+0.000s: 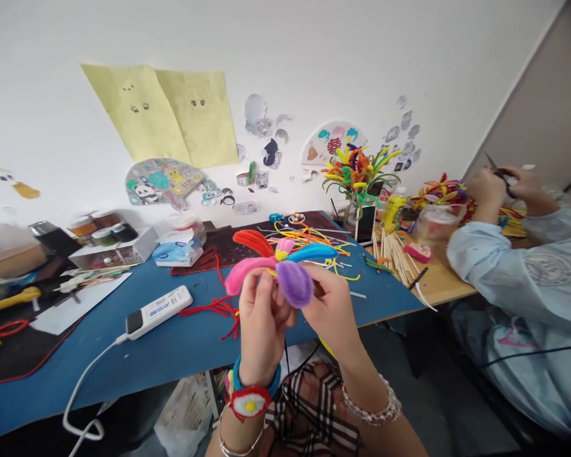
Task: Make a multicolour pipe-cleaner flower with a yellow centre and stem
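Held up above the table's front edge is a pipe-cleaner flower (297,285) with red, pink, blue and purple petals round a yellow and pink centre. My left hand (261,304) grips it from below, near the pink petal, with the fingers closed. On the other side my right hand (330,304) pinches it behind the purple and blue petals. The flower's underside and several fingertips are hidden by the petals. Red pipe cleaners (214,309) lie on the blue table (171,346) left of my hands.
A white power bank (159,312) with a cable lies at left, near a tissue pack (177,251). Loose coloured pipe cleaners (314,238) lie behind the flower. A vase of pipe-cleaner flowers (356,171) stands at the back. At right, a co-worker's hands (499,187) hold scissors.
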